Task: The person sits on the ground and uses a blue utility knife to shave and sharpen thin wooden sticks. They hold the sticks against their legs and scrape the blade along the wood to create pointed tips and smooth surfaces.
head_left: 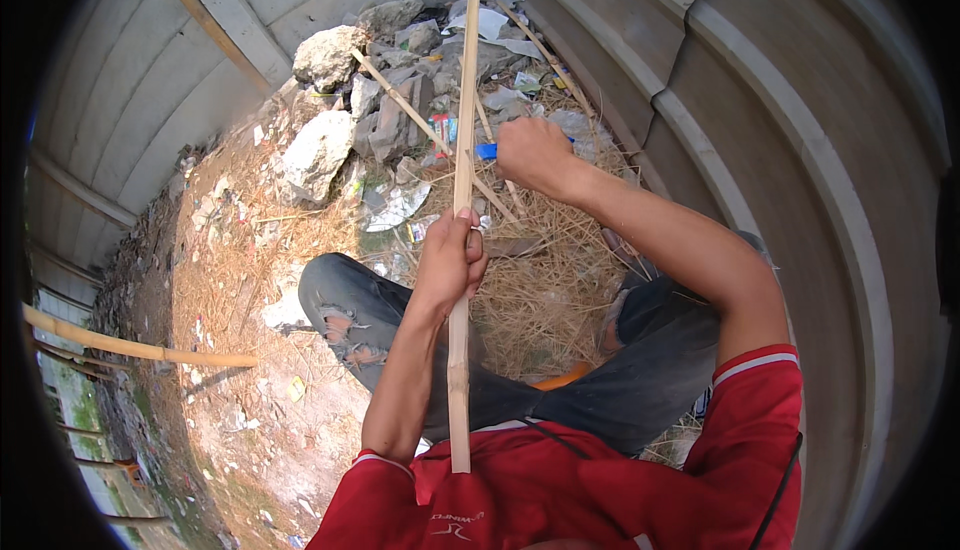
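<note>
A long, pale split-bamboo strip (467, 70) runs from my chest out toward the far wall. Around its middle, my left hand (453, 260) is closed, with the fingers wrapped about the strip. Farther along, my right hand (535, 155) makes a fist just right of the strip. A blue tool (487, 151) pokes out of that fist on the side toward the bamboo; its working edge and exact kind are hidden. The strip's near end rests against or just above my red shirt (600, 480); which one I cannot tell.
Pale rocks (318, 155) and litter lie ahead. Another bamboo stick (400, 100) leans there, over straw shavings (560, 290). Corrugated metal sheeting (800, 170) rises close on my right. A bamboo pole (150, 350) juts in from the left. My legs (620, 380) are folded beneath my arms.
</note>
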A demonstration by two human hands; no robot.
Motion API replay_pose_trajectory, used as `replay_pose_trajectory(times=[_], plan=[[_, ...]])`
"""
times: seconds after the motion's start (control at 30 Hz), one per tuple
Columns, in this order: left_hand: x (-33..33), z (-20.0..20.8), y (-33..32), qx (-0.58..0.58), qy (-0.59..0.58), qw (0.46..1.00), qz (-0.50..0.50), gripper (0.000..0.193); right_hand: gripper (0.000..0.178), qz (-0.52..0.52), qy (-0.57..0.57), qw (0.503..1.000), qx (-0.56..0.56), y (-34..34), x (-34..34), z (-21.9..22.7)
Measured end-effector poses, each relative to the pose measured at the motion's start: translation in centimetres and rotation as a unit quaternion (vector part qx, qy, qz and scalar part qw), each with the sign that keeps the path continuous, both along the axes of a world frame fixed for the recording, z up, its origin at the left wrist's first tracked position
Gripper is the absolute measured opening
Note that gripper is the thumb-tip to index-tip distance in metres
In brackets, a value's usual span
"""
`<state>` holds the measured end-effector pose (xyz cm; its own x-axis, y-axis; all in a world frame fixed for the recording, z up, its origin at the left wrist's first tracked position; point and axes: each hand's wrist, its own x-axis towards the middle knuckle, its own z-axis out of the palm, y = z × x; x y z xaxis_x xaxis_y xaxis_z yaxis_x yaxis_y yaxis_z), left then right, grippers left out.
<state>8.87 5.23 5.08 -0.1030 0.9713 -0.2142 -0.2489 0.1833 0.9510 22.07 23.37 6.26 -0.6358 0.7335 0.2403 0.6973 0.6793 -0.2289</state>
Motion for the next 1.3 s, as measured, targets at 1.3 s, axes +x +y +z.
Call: replay_pose_trajectory(times=[1.3], plan=[[-2.2,-1.7,3.3,0.044,-0.481,0.861,-0.158,0.028,0.02,0.019,0.024,0.998,-0.053,-3.0,0.4,2.5]])
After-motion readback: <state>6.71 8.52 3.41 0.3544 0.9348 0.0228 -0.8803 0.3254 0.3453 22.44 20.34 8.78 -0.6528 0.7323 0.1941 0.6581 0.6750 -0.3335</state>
